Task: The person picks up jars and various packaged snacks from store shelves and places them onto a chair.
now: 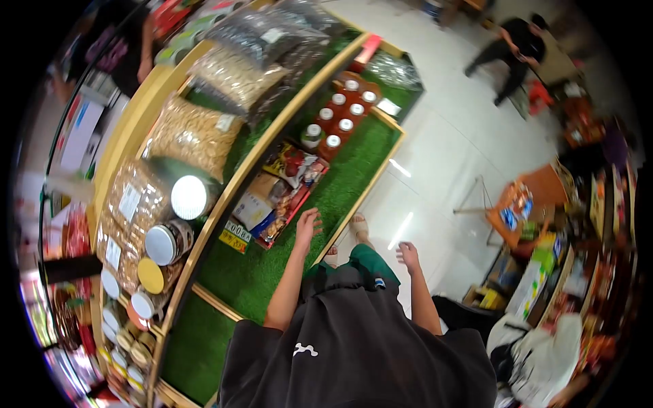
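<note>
My left hand [308,228] hangs over the green turf shelf [347,170], just right of a red box [292,207] of packaged snacks. Its fingers are apart and nothing is in them. Out over the pale floor, my right hand [408,256] is empty, its fingers spread a little. Beyond the red box stand several brown bottles with white caps [345,125]. A yellow and green price sign [235,236] leans at the box's near end.
Large bags of dried goods [194,136] and lidded jars [163,243] fill the upper shelf at left. A person in black [524,44] sits at the upper right. An orange chair [537,197] and stocked shelves [564,285] stand at right.
</note>
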### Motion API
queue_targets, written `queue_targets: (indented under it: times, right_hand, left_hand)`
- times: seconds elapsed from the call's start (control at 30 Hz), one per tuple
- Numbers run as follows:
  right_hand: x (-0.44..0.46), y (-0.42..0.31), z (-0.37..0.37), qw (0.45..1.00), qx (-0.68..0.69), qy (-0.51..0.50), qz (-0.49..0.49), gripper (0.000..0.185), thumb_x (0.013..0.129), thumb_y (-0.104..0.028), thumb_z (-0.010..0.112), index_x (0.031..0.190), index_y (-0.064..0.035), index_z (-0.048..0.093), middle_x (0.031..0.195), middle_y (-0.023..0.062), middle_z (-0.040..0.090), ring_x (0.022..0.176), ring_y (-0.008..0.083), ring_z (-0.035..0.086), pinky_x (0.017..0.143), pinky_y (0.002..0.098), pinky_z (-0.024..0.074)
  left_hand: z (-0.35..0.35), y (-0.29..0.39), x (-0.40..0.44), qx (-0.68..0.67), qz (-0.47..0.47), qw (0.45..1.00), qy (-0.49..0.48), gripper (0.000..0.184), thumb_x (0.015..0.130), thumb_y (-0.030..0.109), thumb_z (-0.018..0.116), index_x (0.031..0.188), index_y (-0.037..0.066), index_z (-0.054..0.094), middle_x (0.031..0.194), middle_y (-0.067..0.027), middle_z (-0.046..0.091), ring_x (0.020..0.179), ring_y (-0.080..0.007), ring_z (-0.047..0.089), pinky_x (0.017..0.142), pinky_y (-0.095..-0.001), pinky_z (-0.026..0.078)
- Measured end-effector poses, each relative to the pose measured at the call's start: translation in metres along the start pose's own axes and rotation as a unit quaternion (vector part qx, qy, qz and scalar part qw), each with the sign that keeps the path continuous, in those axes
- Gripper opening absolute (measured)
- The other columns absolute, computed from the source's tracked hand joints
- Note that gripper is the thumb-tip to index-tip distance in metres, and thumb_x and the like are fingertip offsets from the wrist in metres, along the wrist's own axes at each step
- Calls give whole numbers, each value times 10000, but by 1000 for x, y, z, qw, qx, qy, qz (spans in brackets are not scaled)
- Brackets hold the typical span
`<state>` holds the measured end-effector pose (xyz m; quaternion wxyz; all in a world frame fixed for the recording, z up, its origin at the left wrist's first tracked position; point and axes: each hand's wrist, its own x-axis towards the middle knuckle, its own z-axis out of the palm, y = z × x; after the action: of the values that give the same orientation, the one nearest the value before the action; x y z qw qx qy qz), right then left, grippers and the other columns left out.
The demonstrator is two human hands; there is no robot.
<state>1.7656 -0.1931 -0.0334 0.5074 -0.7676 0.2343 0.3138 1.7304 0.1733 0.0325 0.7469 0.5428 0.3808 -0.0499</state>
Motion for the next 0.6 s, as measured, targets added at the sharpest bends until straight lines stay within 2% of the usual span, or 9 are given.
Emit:
queue_targets:
  times: [0.1,0.17,0.23,0.27,0.33,0.37,0.47,0.53,0.6]
  right_hand:
    - [54,-102,47,989,-65,-92,-97,327,860,-260,521,1118,-61,534,884,94,623,688,151,583,570,253,465]
    - [109,-128,92,959,-141,-125,-214,332,858,-260,536,1114,-50,540,881,80,615,694,130,569,590,239,455]
    - [82,-209,127,946,-103,-262,-161,355,858,-265,537,1144,-56,526,915,66,608,724,129,568,617,242,458]
    - [83,-233,142,935,-112,-312,-129,366,858,-267,538,1159,-61,518,932,60,602,745,135,573,634,250,461]
    - [94,-265,170,917,-119,-371,-82,377,858,-269,539,1174,-65,509,950,54,596,766,140,577,652,257,464]
    - [101,-278,182,908,-93,-404,-64,402,858,-280,542,1199,-74,490,976,51,586,785,147,582,669,265,466]
    - [113,-300,215,893,-54,-446,-40,455,858,-304,549,1246,-89,447,1037,52,562,833,163,590,704,280,468]
    - [118,-301,226,888,-46,-455,-37,483,858,-317,553,1268,-96,425,1071,57,548,863,173,592,721,288,469]
    - [124,-297,233,884,-128,-445,-60,501,867,-321,543,1292,-102,394,1116,60,527,904,187,585,735,296,468]
  left_hand:
    - [3,23,28,-35,29,997,60,331,911,240,470,1211,102,483,1177,-63,530,1044,-175,527,815,-336,453]
    - [4,31,53,-33,61,990,124,359,898,221,486,1221,67,465,1185,-69,521,1026,-173,526,830,-324,437]
    - [-2,24,90,5,120,968,221,429,864,189,528,1245,16,432,1215,-115,502,1041,-201,514,897,-319,396]
    - [-8,10,112,3,110,964,241,429,864,189,528,1245,16,432,1215,-115,502,1041,-201,514,897,-319,396]
    - [-19,-10,144,68,130,910,389,431,857,212,526,1251,63,437,1136,-92,531,1001,-173,517,809,-268,439]
    - [-20,-6,150,72,119,907,398,431,857,212,526,1251,63,437,1136,-92,531,1001,-173,517,809,-268,439]
    - [-18,15,168,-238,-32,898,368,415,828,240,576,1198,83,474,1054,-72,563,922,-172,548,744,-341,473]
    - [-9,35,171,-255,-32,896,361,406,825,258,586,1182,97,483,1055,-62,566,914,-171,550,741,-358,473]
    - [-10,45,175,-271,-27,897,348,397,822,276,597,1167,110,492,1055,-52,568,905,-171,552,738,-375,474]
